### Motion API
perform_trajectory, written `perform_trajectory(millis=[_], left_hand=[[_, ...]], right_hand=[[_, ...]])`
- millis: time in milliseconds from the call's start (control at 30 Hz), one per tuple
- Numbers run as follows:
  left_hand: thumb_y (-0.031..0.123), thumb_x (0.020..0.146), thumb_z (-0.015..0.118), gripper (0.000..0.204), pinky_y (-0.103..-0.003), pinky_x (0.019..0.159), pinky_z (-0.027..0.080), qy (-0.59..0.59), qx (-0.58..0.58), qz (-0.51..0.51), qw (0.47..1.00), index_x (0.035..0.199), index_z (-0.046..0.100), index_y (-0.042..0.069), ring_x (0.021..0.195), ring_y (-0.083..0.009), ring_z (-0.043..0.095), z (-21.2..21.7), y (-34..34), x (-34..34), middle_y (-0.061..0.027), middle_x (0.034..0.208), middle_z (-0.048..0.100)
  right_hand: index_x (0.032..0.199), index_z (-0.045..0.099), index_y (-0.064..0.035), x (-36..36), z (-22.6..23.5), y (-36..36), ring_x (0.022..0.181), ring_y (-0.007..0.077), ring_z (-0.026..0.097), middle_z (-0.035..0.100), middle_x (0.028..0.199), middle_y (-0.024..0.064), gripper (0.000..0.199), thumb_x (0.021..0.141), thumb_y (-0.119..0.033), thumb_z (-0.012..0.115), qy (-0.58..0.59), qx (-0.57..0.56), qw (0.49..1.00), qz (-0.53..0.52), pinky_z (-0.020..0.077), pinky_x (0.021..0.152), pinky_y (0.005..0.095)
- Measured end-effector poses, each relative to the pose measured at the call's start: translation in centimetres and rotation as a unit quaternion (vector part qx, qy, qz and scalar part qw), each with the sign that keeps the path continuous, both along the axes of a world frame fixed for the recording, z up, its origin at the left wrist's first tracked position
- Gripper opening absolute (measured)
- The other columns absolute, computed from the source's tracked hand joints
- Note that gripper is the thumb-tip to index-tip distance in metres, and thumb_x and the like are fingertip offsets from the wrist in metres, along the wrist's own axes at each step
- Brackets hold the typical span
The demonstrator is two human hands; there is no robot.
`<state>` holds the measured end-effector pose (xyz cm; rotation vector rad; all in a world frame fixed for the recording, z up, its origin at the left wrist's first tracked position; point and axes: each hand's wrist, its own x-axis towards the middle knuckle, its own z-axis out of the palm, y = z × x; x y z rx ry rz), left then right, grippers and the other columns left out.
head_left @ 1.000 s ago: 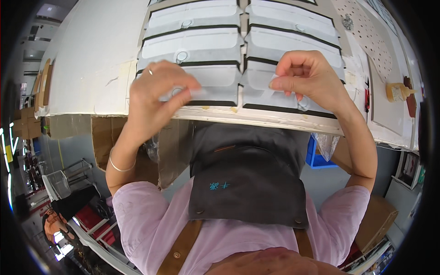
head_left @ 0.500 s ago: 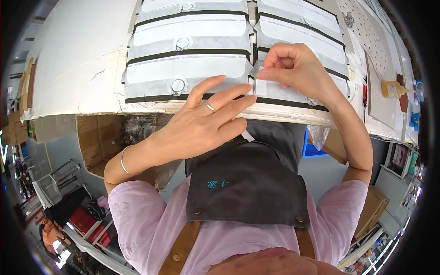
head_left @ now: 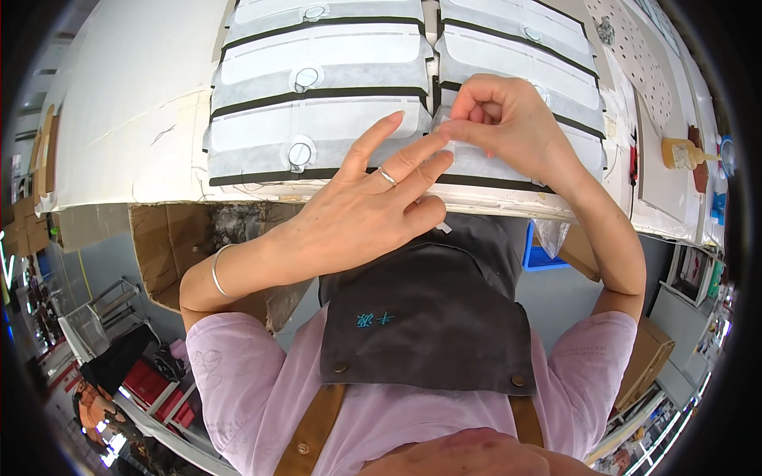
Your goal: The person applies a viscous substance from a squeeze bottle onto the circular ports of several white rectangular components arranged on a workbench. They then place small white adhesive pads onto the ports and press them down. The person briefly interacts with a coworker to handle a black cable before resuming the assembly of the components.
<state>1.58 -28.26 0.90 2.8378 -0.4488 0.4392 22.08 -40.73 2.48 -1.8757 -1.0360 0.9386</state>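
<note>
My left hand [head_left: 369, 194] stretches over the table's near edge, with some fingers straight and one curled. A small white paper piece [head_left: 444, 228] pokes out beneath the curled finger; the grip on it is mostly hidden. My right hand [head_left: 512, 131] is closed in a pinch on a small translucent film strip [head_left: 441, 119]. One left fingertip meets the right fingertips there. Both hands are over white rectangular panels [head_left: 270, 127] edged with black strips and laid in two columns. Round clear discs [head_left: 300, 154] sit on the panels.
The white worktable [head_left: 119, 119] carries a perforated board [head_left: 635, 71], a yellowish bottle [head_left: 679, 154] and a red-handled tool [head_left: 633, 165] on the right. Below its near edge are an open cardboard box [head_left: 167, 246] and a blue crate [head_left: 544, 258].
My left hand has moved slightly right and up, so its finger now meets the right fingertips. The white paper piece moved with it. The left panels have shifted slightly left and nearer.
</note>
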Motion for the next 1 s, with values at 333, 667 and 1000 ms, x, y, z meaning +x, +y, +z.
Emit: perform_trajectory(millis=[333, 667, 1000], left_hand=[[0.016, 0.077, 0.073, 0.017, -0.060, 0.120, 0.023, 0.013, 0.001, -0.001, 1.000, 0.079, 0.058, 0.010, 0.143, -0.0255, 0.040, 0.1, -0.2, 0.1, -0.0101, 0.137, 0.059], [0.001, 0.080, 0.076, 0.016, -0.042, 0.104, 0.045, -0.016, -0.227, 0.139, 0.964, 0.091, 0.065, 0.006, 0.113, -0.0263, 0.067, 2.7, 2.1, -0.6, -0.0070, 0.103, 0.075], [0.005, 0.083, 0.082, 0.025, -0.026, 0.082, 0.053, 0.048, -0.494, 0.220, 0.840, 0.100, 0.065, 0.001, 0.087, -0.0104, 0.072, 2.1, 1.8, 0.0, -0.0067, 0.087, 0.076]], right_hand=[[0.102, 0.072, -0.0063, 0.6, 0.2, -1.5, 0.064, 0.0109, 0.054, 0.062, 0.089, 0.0026, 0.019, 0.084, -0.002, 0.076, -0.266, 0.126, 0.952, 0.079, 0.0420, 0.053, 0.0257], [0.114, 0.070, -0.0071, 0.1, 0.7, -2.1, 0.077, 0.0194, 0.066, 0.067, 0.097, 0.0032, 0.032, 0.082, -0.003, 0.067, -0.437, 0.168, 0.866, 0.173, 0.0535, 0.061, 0.0340], [0.093, 0.074, -0.0078, -2.6, 2.4, 0.6, 0.063, 0.0033, 0.048, 0.068, 0.081, -0.0039, 0.023, 0.079, -0.021, 0.087, 0.013, 0.108, 0.992, 0.056, 0.0380, 0.053, 0.0220]])
